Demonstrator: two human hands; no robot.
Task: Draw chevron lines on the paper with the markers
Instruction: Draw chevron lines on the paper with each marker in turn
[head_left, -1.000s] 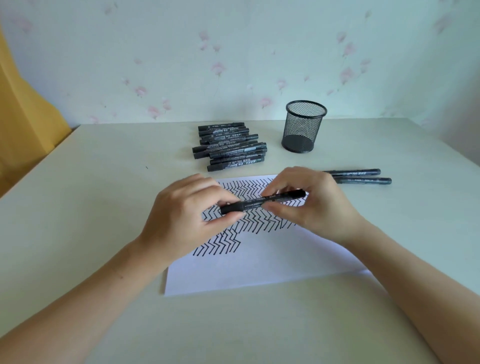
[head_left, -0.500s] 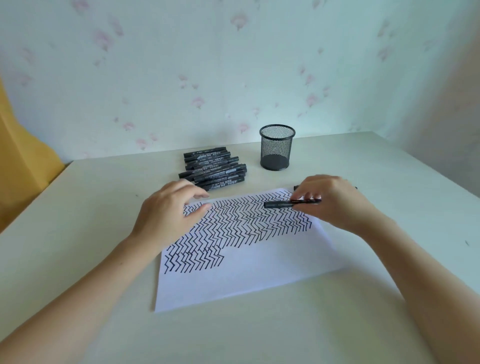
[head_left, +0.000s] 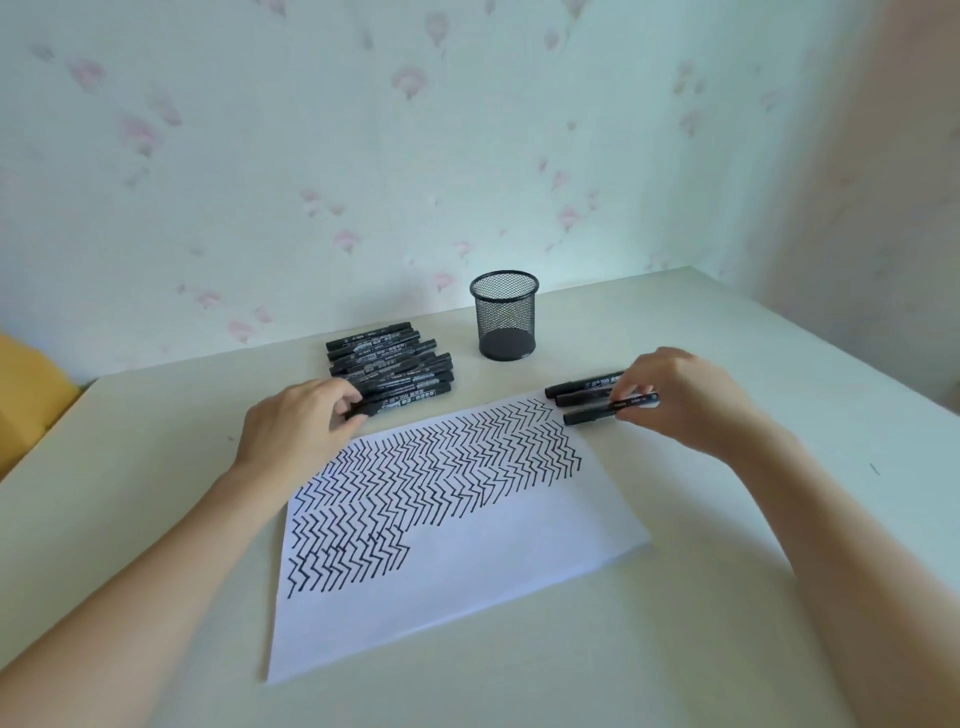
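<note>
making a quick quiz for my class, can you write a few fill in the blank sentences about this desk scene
1. The right hand holds a marker beside ____ other markers lying right of the paper.
2. The left hand touches the ____ of markers.
3. The mesh pen cup holds ____ markers.

Missing words: two; pile; no

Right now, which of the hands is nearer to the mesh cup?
Right. The right hand is just beside the mesh cup, slightly nearer the viewer; the left hand is farther away.
</note>
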